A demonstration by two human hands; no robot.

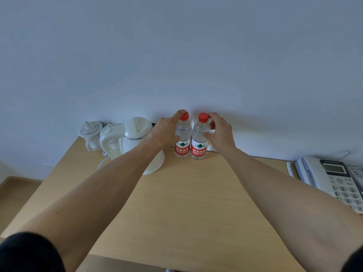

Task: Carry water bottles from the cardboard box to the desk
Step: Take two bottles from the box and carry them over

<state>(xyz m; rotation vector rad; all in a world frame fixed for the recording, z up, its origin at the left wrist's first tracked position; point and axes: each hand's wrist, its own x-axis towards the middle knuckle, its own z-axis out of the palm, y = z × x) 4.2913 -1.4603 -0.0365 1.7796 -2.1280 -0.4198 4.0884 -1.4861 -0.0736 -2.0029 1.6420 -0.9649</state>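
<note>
Bottles side by side, upright, at centre of the frame near the far edge of the desk (196, 203), close to the wall (176, 46): left bottle (183, 140) and right bottle (198, 143), bodies touching or nearly so, both clear with red caps and red labels. Left hand (164, 134) wrapped round the upper part of the left bottle, fingers curled behind the neck up by the cap, thumb pressed on the near side of the body. Right hand (221, 132) gripping the right bottle likewise, fingertips curled at the cap and shoulder, thumb laid across the front just above the label. Both bare forearms stretched in from the lower corners, dark sleeves (29, 254) at bottom left and bottom right. Just left of the bottles, partly behind the left wrist, a white electric kettle (137, 138) on its base, handle turned leftward. Further left, toward the desk's far left corner, a white lidded cup (90, 132) with a patterned lid, close beside the kettle's handle. At right edge of the frame, well apart from the bottles, a white desk telephone (332, 177) with keypad and small display.
</note>
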